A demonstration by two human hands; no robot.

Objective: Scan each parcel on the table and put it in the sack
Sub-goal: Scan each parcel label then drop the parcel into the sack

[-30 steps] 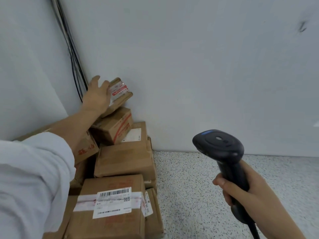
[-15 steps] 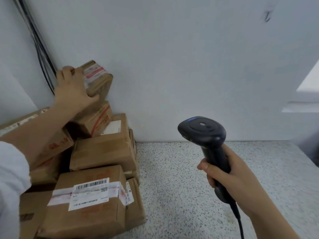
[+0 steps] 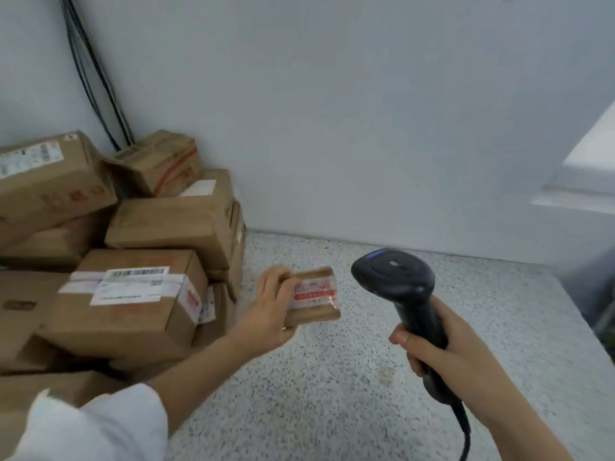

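Your L hand (image 3: 271,306) grips the small parcel (image 3: 314,296), fingers curled round its left end. The red-striped label faces up under clear tape. The parcel sits just right of the parcel stack (image 3: 166,224), clear of it, and looks lifted off the speckled table (image 3: 332,394).

Your R hand (image 3: 446,347) is clenched round the handle of the black scanner (image 3: 399,287). It's further right of the stack, past the small parcel, w/ a narrow gap between scanner head and parcel and nothing in that gap. The scanner's top faces you, so I can't tell where its window aims. The scanner cord (image 3: 464,430) drops off the handle base toward the btm edge.

The stack fills the corner: brown boxes piled unevenly, some tilted. The front labelled box (image 3: 129,301) shows a white barcode label on top, and your L forearm passes in front of it. Your white sleeve (image 3: 100,427) covers the stack's lower front.

Behind the stack are dark cables (image 3: 96,78) running up the pale wall (image 3: 332,111). Far right of the stack is a white ledge (image 3: 585,181), blurred.
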